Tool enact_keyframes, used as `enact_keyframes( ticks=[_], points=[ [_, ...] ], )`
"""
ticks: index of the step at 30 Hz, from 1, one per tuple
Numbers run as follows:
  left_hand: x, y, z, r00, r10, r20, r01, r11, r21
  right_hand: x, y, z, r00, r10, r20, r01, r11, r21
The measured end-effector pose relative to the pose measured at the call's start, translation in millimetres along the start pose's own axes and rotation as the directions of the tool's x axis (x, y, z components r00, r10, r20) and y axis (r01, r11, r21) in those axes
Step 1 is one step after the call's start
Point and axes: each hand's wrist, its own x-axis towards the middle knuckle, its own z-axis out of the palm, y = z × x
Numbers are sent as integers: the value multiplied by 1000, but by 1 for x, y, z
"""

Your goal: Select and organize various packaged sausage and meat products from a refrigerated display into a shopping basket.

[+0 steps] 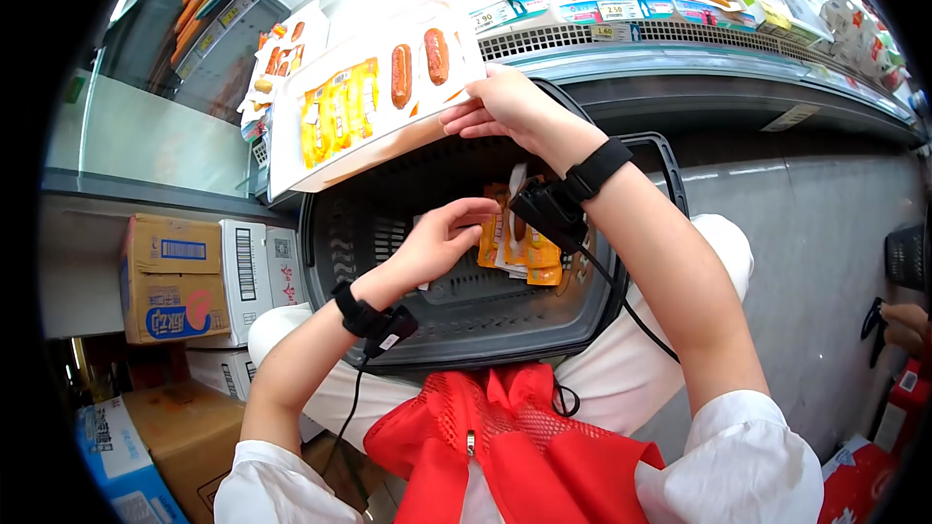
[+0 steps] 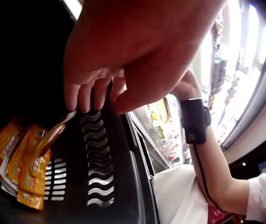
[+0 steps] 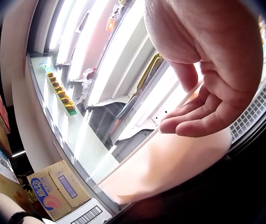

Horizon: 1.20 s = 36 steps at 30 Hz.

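Note:
My right hand [image 1: 519,112] pinches the near right edge of a white tray [image 1: 282,160], thumb inside the rim and fingers outside. The tray is tilted toward me and holds yellow sausage packets [image 1: 340,112] and two single wrapped sausages [image 1: 401,76]. Over the black basket [image 1: 388,354] my left hand [image 1: 437,243] hangs with loosely bent fingers. Several orange sausage packets [image 2: 30,163] lie on the basket floor. One wrapped sausage [image 2: 53,135] stands slanted over them, its pale end close below the left fingertips in the left wrist view; in the head view it is apart from them.
The basket sits between my knees, against the refrigerated display [image 1: 680,68], which holds more packaged sausages with price tags. Cardboard boxes [image 1: 170,277] are stacked at the left. Another smaller tray of sausages [image 1: 282,63] is behind the white one. At the far right another person's hand [image 1: 908,330] shows.

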Motion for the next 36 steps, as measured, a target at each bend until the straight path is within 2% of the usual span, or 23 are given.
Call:
enact_keyframes(
  ticks=[3, 4, 5, 6, 7, 8, 9, 10, 11, 13, 14, 16, 20, 23, 25, 27, 29, 31, 32, 33, 34, 35, 36],
  points=[
    [-9, 44, -11, 987, 147, -66, -136, 979, 153, 1, -2, 1, 1000, -9, 5, 8, 1000, 9],
    [-11, 65, -15, 949, 280, -144, -237, 937, 258, 2, -2, 0, 1000, -11, 8, 11, 1000, 14],
    [-12, 79, -23, 942, 263, -211, -224, 956, 191, 3, -2, 0, 1000, -13, 11, 12, 1000, 17],
    [-8, 91, -36, 919, 306, -249, -257, 943, 210, 6, -1, 0, 1000, -12, 5, 12, 1000, 25],
    [-3, 106, -47, 907, 320, -274, -250, 933, 260, 7, -1, 0, 1000, -12, -1, 12, 999, 32],
    [12, 107, -69, 873, 397, -282, -255, 866, 430, 7, 0, 0, 1000, -13, 4, 13, 999, 30],
    [26, 113, -87, 892, 371, -257, -218, 853, 474, 6, 1, 0, 1000, -10, -12, 10, 1000, 23],
    [39, 117, -104, 917, 331, -224, -141, 792, 594, 5, 1, 1, 1000, -8, -29, 8, 1000, 15],
    [46, 122, -110, 937, 215, -276, 1, 788, 616, 5, 3, 2, 1000, -10, -26, 11, 1000, 10],
    [78, 108, -138, 962, 59, -267, 193, 549, 813, 4, 8, 3, 999, -29, -36, 28, 999, -15],
    [83, 112, -135, 961, 66, -268, 189, 550, 814, 1, 9, 6, 997, -50, -62, 51, 999, 4],
    [97, 119, -123, 903, -184, -388, 429, 422, 798, -3, 9, 9, 996, -46, -76, 47, 999, 5],
    [108, 114, -124, 917, -138, -373, 397, 383, 834, -2, 8, 7, 998, -36, -57, 35, 999, -24],
    [104, 120, -130, 915, -106, -389, 391, 461, 796, 2, 7, 6, 998, -50, -42, 50, 999, -5],
    [101, 117, -138, 899, -90, -429, 418, 469, 778, 4, 7, 6, 998, -62, -33, 62, 998, 16],
    [88, 118, -142, 901, 29, -433, 297, 688, 662, 3, 6, 6, 998, -50, -46, 51, 998, 22],
    [80, 123, -144, 885, 50, -463, 285, 727, 624, 3, 5, 6, 998, -49, -47, 50, 999, 22],
    [61, 139, -134, 806, 85, -586, 228, 869, 440, 2, 6, 5, 998, -44, -51, 45, 999, 19],
    [55, 140, -134, 805, 123, -580, 106, 933, 345, 3, 7, 4, 998, -42, -37, 43, 999, 18],
    [48, 142, -137, 833, 185, -521, -78, 972, 220, 3, 7, 3, 999, -40, -24, 40, 999, 18],
    [42, 140, -135, 836, 130, -534, -164, 986, -17, 4, 7, 3, 999, -37, -26, 38, 999, 19],
    [24, 152, -117, 842, 73, -534, -241, 937, -253, 4, 7, 2, 999, -29, -26, 30, 999, 16],
    [8, 152, -113, 897, 80, -435, -207, 945, -255, 4, 6, 2, 1000, -19, -25, 19, 1000, 14]
  ],
)
